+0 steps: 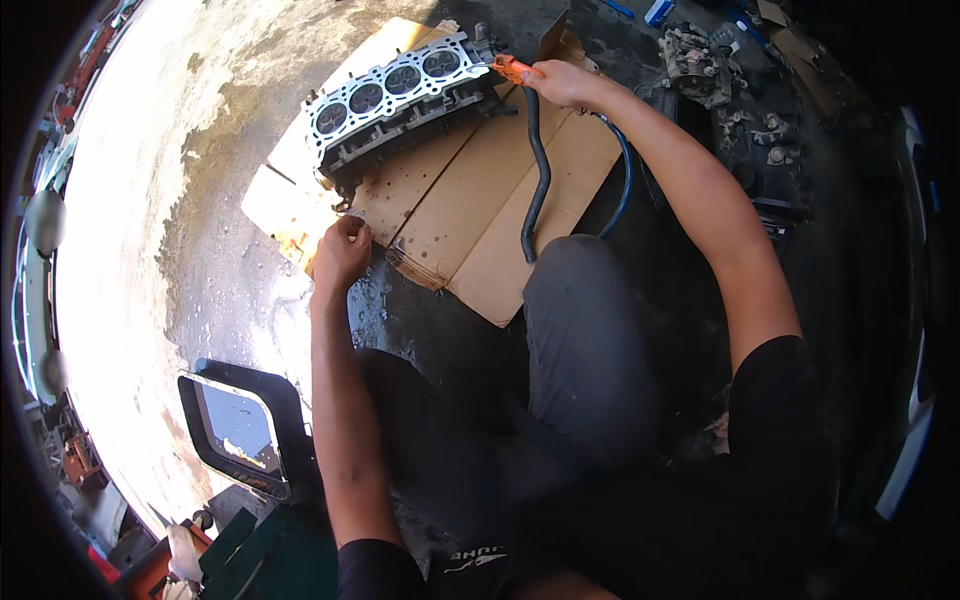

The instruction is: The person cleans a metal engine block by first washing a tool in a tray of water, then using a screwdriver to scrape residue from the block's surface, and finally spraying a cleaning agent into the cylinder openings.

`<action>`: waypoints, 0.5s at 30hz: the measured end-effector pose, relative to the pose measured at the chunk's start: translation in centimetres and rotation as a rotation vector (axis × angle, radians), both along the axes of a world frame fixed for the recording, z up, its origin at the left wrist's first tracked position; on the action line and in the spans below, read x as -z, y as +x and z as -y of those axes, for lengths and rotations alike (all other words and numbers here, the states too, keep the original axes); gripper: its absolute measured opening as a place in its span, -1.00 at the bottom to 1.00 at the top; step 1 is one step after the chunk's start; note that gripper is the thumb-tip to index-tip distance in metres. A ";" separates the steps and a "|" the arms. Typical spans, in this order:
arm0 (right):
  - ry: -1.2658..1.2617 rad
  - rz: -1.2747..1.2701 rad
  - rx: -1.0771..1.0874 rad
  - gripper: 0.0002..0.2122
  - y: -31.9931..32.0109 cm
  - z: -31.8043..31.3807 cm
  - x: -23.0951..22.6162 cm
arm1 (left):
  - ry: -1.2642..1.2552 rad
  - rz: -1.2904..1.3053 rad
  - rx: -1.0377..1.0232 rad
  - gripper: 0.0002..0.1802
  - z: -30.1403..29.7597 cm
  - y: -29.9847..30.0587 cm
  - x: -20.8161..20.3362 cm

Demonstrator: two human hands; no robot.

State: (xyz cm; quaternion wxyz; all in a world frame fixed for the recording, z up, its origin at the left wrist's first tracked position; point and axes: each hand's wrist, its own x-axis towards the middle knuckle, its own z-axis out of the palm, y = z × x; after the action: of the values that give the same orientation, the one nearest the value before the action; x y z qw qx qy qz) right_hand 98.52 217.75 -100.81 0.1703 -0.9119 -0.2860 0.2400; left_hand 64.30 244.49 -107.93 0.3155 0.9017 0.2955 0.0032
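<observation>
A cylinder head (385, 100) with a bright machined face and a row of dark round combustion chambers lies tilted on flattened cardboard (450, 215). My right hand (565, 83) is closed around an orange air blow gun (516, 69), its tip close to the head's right end. A blue air hose (627, 165) runs down from that hand. My left hand (343, 250) is just below the head's left end, fingers curled together. Whatever those fingers may pinch is hidden. A thick black rubber hose (541, 175) lies over the cardboard beneath my right hand.
A black rectangular pan (236, 425) containing liquid sits at lower left, near a dark green box (275, 550). Greasy metal engine parts (698, 65) lie at upper right. The concrete floor (130, 270) is wet and stained. My bent knee (585, 300) is close to the cardboard.
</observation>
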 end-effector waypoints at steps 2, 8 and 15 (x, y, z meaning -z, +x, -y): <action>-0.030 0.050 -0.043 -0.58 -0.2 -0.5 -0.6 | 0.041 -0.068 -0.017 -0.64 -0.4 -0.5 -1.2; 0.003 -0.071 -0.186 -0.61 -1.2 -3.8 -2.8 | 0.147 -0.103 -0.197 -0.66 -5.4 -5.0 -9.8; 0.023 -0.135 -0.440 -0.58 -4.8 -13.5 0.4 | 0.155 -0.010 -0.122 -0.60 0.2 0.2 -25.5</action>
State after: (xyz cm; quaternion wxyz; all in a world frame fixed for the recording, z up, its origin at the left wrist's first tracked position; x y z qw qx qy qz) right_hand 93.72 231.28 -101.23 0.1428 -0.8075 -0.4687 0.3284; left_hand 64.46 244.34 -82.45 0.2427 0.9038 0.3500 0.0407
